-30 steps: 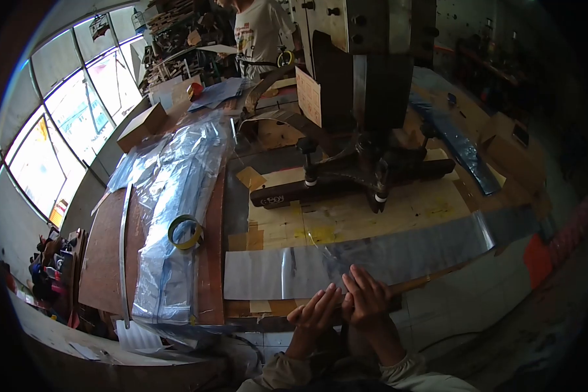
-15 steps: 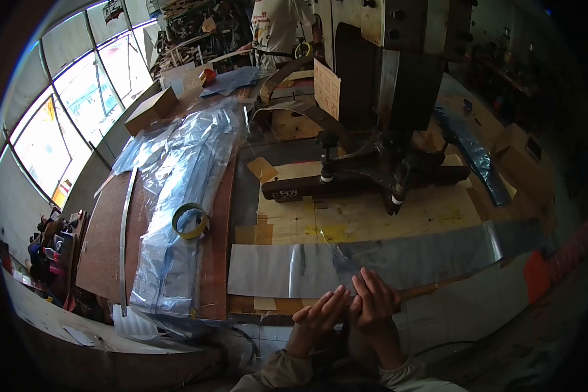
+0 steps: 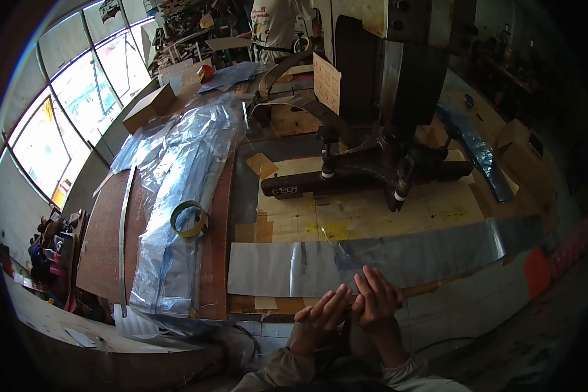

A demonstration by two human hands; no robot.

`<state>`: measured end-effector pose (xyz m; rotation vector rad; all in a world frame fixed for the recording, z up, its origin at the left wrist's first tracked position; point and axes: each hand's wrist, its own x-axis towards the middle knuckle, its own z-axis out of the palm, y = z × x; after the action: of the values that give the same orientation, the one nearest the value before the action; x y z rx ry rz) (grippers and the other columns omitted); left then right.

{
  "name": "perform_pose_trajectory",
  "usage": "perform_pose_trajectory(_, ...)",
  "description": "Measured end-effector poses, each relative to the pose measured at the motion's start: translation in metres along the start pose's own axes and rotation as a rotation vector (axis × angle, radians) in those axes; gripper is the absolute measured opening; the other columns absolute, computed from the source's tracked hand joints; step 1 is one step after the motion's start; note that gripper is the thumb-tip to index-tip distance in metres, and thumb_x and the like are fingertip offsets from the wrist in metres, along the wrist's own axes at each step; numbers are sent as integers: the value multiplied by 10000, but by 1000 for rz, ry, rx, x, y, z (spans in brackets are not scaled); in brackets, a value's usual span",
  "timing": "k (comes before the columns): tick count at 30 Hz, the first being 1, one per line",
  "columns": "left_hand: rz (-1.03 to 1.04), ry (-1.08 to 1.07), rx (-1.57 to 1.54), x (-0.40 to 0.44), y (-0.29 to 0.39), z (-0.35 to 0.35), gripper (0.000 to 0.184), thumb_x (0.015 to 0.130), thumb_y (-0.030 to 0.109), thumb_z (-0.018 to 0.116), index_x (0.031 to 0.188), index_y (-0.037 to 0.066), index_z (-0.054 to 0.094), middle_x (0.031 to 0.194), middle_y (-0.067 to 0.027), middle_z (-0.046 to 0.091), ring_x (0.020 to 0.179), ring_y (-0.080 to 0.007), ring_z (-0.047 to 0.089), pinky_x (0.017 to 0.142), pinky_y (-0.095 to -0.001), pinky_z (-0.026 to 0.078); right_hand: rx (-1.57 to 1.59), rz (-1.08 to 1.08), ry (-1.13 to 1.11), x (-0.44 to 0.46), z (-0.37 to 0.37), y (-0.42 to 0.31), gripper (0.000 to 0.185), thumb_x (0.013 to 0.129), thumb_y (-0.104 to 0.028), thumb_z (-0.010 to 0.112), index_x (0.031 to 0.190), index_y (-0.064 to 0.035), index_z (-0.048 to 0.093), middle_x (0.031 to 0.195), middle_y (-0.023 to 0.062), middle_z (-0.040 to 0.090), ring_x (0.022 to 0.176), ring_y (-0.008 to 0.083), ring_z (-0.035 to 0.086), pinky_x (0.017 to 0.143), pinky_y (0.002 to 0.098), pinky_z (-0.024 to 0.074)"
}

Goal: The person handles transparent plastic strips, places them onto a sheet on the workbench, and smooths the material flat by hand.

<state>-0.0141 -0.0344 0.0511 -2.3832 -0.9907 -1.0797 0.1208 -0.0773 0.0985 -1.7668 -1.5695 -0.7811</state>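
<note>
We had the grey strip [image 3: 424, 261] lying flat along the near edge of the table [image 3: 379, 221], probably to keep it within easy reach. Our left hand [image 3: 322, 313] and right hand [image 3: 376, 302] sat side by side at its near edge, fingers stretched out, pinching nothing; can't tell if they touched it. Tape roll [image 3: 193, 233] was on the plastic film [image 3: 160, 268], maybe as a weight.

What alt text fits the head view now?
The person's left hand and right hand are side by side at the near edge of a long grey strip; contact is unclear. Beyond the strip stands a dark machine; to the left, a yellowish ring lies on clear plastic sheeting.
</note>
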Motion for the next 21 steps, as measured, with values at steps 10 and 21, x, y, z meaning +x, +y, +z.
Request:
perform_pose_trajectory(10,-2,7,13,-3,1,3,303,970,391,513,1241,319,630,1310,181,569,1190,11,487,1101,-340,124,40,36,18,-5,6,-2,349,967,-213,398,1081,-69,695,1175,92,673,1082,228,631,924,373,371)
perform_pose_trajectory(21,-14,-23,-37,-2,2,0,341,959,382,506,1269,290,615,1337,160,556,1200,-3,481,1099,-339,118,26,43,-5,-6,4,-3,343,958,-205,401,1091,-78,690,1178,84,671,1082,225,631,925,372,377)
